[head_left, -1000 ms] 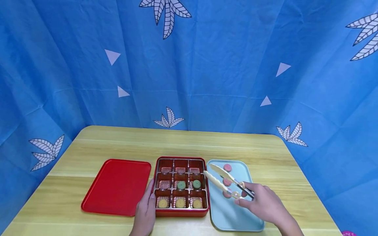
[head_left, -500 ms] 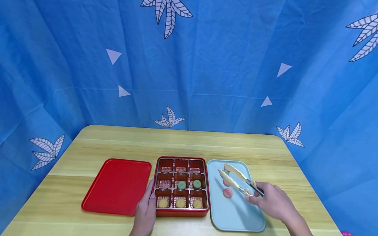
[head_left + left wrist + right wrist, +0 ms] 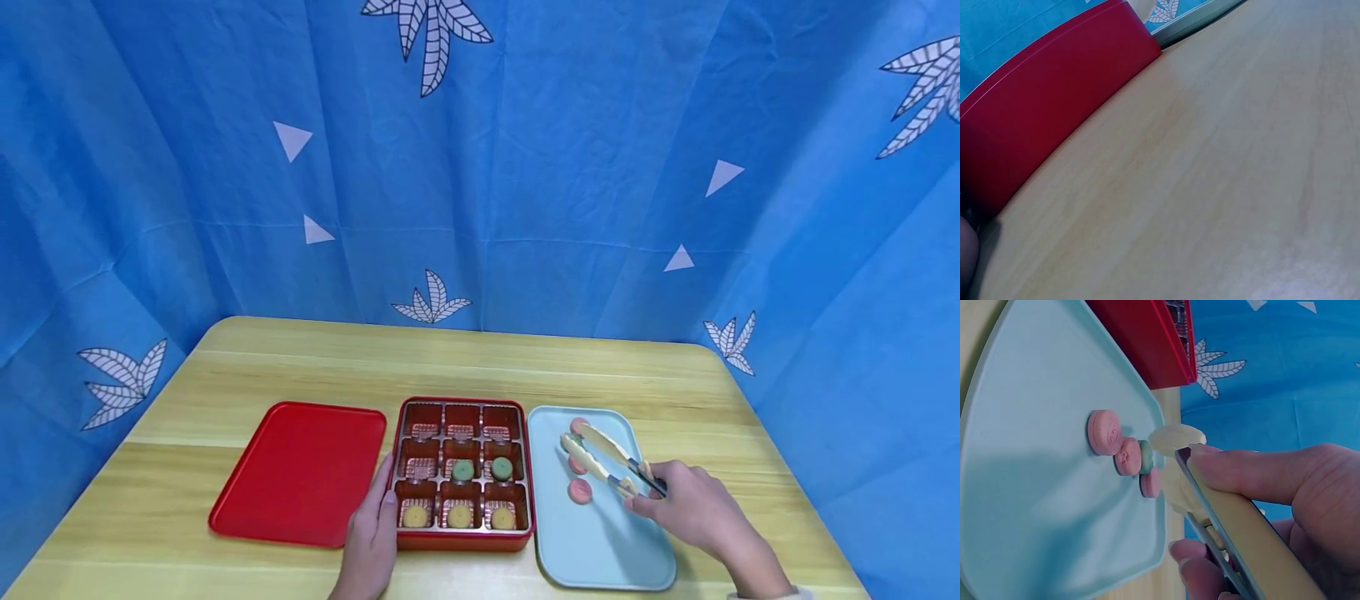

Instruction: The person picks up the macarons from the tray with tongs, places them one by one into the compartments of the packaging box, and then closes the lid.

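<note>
My right hand (image 3: pixel 693 512) holds a pair of tongs (image 3: pixel 588 460) with cream tips over the light blue tray (image 3: pixel 581 550). Thumb and fingers squeeze the handles from both sides in the right wrist view. The tips are at a green macaron (image 3: pixel 1146 456) among pink macarons (image 3: pixel 1105 432); whether they grip it I cannot tell. My left hand (image 3: pixel 369 537) rests along the left side of a red box (image 3: pixel 465 542), fingers straight. The divided insert has yellow macarons (image 3: pixel 459 517) in its front row and two green macarons (image 3: pixel 501 468) in the middle row's centre and right compartments.
A flat red tray or lid (image 3: pixel 296 475) lies left of the box. The blue tray stands close against the box's right side. All sit on a wooden table (image 3: pixel 450 358), with a blue patterned cloth (image 3: pixel 562 167) hanging behind it.
The tongs and right hand have moved right and away from the box's edge, and the tips have come to the green macaron on the blue tray. The left hand has stayed on the box.
</note>
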A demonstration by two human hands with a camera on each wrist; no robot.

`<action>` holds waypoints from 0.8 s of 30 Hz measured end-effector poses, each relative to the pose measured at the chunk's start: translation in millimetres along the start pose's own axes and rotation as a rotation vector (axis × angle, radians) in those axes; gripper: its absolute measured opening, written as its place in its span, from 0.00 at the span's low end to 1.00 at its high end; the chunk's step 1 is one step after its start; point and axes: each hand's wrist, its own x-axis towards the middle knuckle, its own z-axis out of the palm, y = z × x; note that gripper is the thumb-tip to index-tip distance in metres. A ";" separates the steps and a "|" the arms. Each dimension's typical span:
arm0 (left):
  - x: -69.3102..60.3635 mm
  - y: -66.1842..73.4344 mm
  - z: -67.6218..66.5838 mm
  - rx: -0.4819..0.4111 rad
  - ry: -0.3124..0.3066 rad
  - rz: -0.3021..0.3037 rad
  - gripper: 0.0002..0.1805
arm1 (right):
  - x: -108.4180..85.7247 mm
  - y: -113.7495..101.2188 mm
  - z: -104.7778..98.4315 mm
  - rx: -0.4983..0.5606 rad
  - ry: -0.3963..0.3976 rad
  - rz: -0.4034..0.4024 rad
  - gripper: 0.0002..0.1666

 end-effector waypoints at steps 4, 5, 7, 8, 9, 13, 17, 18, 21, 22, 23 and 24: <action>-0.1 0.3 -0.3 0.003 -0.001 0.002 0.25 | 2.1 -0.1 -1.6 -0.023 -0.027 -0.004 0.19; 0.1 0.4 -0.3 0.002 -0.003 -0.001 0.25 | 2.6 -0.5 -2.2 -0.027 -0.028 -0.006 0.19; -0.1 -0.2 -0.2 0.004 -0.002 -0.002 0.25 | 3.6 -1.5 -2.9 -0.033 -0.032 -0.008 0.19; -0.2 -0.3 -0.3 0.004 0.000 0.001 0.25 | 4.4 -2.3 -3.4 -0.036 -0.035 -0.005 0.19; -0.2 -0.6 -0.2 0.003 0.001 0.002 0.25 | 4.7 -3.2 -4.0 -0.040 -0.037 -0.004 0.19; -0.2 -0.6 -0.3 0.008 0.010 0.017 0.25 | 6.8 -5.0 -7.5 -0.056 -0.054 -0.018 0.20; 0.0 -0.5 0.0 0.001 0.005 0.008 0.25 | 9.5 -6.6 -10.9 -0.075 -0.073 -0.026 0.21; 0.1 -0.4 0.1 -0.001 0.004 0.005 0.25 | 9.9 -7.0 -11.4 -0.081 -0.075 -0.030 0.21; 0.5 0.1 0.1 -0.004 0.001 -0.002 0.25 | 11.5 -8.4 -12.3 -0.095 -0.080 -0.031 0.21; 0.5 0.2 0.0 -0.003 0.001 -0.002 0.25 | 11.8 -9.0 -12.5 -0.099 -0.081 -0.032 0.21; 0.5 0.4 -0.1 -0.002 0.002 -0.001 0.25 | 11.9 -9.7 -12.6 -0.103 -0.083 -0.033 0.21; 0.4 0.5 -0.2 -0.001 0.003 0.000 0.25 | 12.3 -10.5 -12.5 -0.107 -0.083 -0.035 0.21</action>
